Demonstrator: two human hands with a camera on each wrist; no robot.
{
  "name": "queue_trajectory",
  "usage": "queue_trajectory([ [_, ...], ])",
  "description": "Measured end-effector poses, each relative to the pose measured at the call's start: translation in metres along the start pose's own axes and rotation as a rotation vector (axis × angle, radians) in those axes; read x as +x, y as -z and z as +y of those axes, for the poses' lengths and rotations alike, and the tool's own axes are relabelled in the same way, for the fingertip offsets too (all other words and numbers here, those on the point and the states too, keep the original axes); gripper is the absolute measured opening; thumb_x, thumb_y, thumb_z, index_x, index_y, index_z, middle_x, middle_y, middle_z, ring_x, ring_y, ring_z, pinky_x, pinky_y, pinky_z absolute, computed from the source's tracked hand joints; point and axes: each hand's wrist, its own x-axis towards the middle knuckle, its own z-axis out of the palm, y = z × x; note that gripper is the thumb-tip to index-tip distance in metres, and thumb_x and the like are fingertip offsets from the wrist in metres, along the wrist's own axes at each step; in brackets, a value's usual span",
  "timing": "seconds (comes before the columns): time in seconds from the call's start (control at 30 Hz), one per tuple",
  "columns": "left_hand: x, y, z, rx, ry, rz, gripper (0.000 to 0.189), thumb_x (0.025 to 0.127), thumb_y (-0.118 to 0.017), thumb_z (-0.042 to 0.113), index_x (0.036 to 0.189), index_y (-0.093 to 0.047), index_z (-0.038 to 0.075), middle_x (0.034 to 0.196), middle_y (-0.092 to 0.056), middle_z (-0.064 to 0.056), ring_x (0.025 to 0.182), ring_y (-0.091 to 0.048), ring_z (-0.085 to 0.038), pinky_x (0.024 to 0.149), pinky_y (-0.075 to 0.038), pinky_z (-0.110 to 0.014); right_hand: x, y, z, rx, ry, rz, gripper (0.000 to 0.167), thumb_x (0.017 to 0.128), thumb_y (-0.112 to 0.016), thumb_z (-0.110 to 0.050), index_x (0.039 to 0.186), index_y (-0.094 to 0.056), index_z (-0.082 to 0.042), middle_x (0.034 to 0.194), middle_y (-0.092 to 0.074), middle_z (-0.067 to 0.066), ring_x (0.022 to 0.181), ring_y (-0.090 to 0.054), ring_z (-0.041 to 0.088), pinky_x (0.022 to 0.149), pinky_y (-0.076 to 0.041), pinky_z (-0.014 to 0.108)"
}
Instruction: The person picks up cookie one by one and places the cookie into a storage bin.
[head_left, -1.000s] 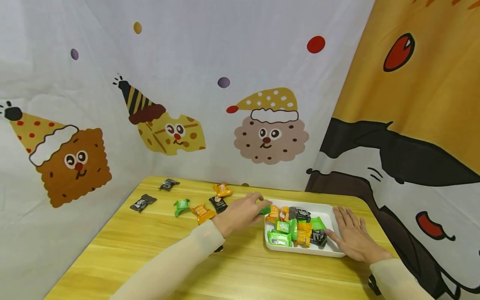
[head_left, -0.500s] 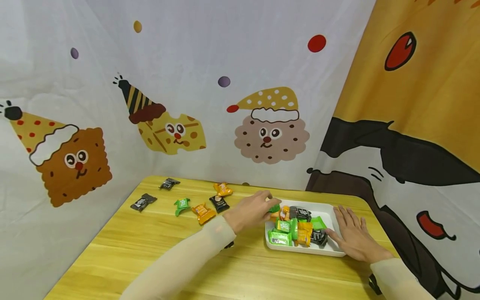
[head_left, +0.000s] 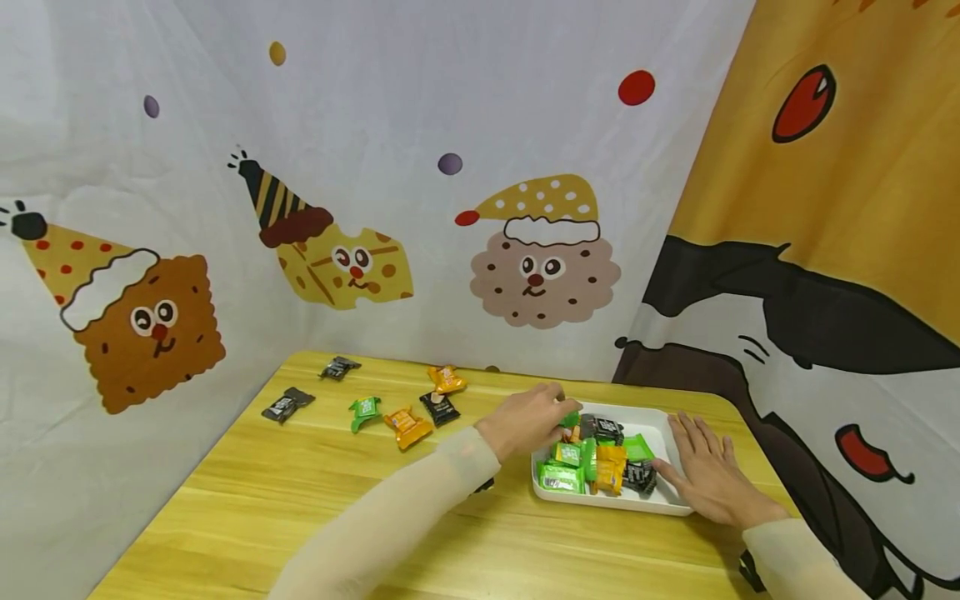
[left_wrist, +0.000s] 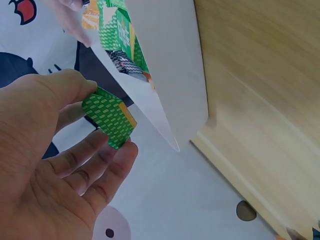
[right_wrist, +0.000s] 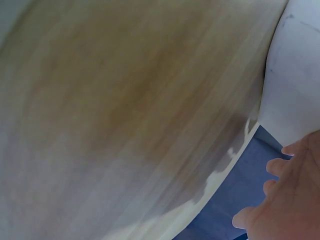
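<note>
In the head view my left hand is over the back left part of a white tray. Thumb and fingertips pinch a green wrapped candy, which shows most plainly in the left wrist view, beside the tray's outer wall. Inside the tray lie several wrapped candies: green ones, orange ones and black ones. With fingers straight and spread, my right hand rests at the tray's right edge.
On the wooden table, left of the tray, several loose candies lie scattered, among them a black one, a green one and an orange one. A printed cloth hangs behind the table.
My left hand has moved to the right with the green candy, from the tray's left rim to over the candies inside. The right hand has stayed at the tray's right edge.
</note>
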Motion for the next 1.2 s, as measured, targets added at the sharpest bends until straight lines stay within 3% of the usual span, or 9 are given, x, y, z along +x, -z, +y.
queue_trajectory([
  [0.43, 0.026, -0.01, 0.018, 0.026, 0.019, -0.113, 0.051, 0.112, -0.082, 0.038, 0.161, -0.07, 0.03, 0.15, -0.074, -0.001, 0.128, -0.074, -0.014, 0.102, -0.067, -0.022, -0.003, 0.0, 0.001, 0.022, -0.001, -0.006, 0.103, 0.118, -0.057, -0.064, 0.185, -0.014, 0.002, 0.189, -0.017, 0.039, 0.171, -0.015, 0.07, 0.128, -0.009, 0.099],
  [0.6, 0.031, -0.012, 0.023, 0.032, 0.026, -0.134, 0.05, 0.112, -0.082, 0.034, 0.16, -0.071, 0.03, 0.147, -0.076, 0.0, 0.123, -0.075, -0.013, 0.098, -0.068, -0.021, -0.002, 0.0, 0.0, 0.013, -0.004, -0.004, 0.103, 0.118, -0.056, -0.064, 0.185, -0.014, 0.001, 0.188, -0.018, 0.04, 0.171, -0.016, 0.07, 0.128, -0.01, 0.098],
  [0.8, 0.032, -0.014, 0.024, 0.017, 0.039, -0.165, 0.051, 0.113, -0.081, 0.031, 0.162, -0.069, 0.031, 0.148, -0.074, 0.0, 0.12, -0.075, -0.01, 0.091, -0.068, -0.02, -0.001, 0.0, -0.001, 0.002, -0.003, -0.004, 0.102, 0.118, -0.057, -0.064, 0.185, -0.015, 0.002, 0.188, -0.018, 0.04, 0.171, -0.017, 0.07, 0.128, -0.011, 0.098],
  [1.2, 0.027, -0.008, 0.015, 0.041, 0.058, -0.14, 0.048, 0.114, -0.078, 0.036, 0.161, -0.071, 0.032, 0.144, -0.076, 0.002, 0.115, -0.073, -0.012, 0.093, -0.068, -0.024, -0.002, 0.001, -0.001, 0.024, 0.003, -0.008, 0.102, 0.119, -0.057, -0.063, 0.185, -0.014, 0.002, 0.189, -0.015, 0.039, 0.171, -0.015, 0.07, 0.128, -0.01, 0.099],
])
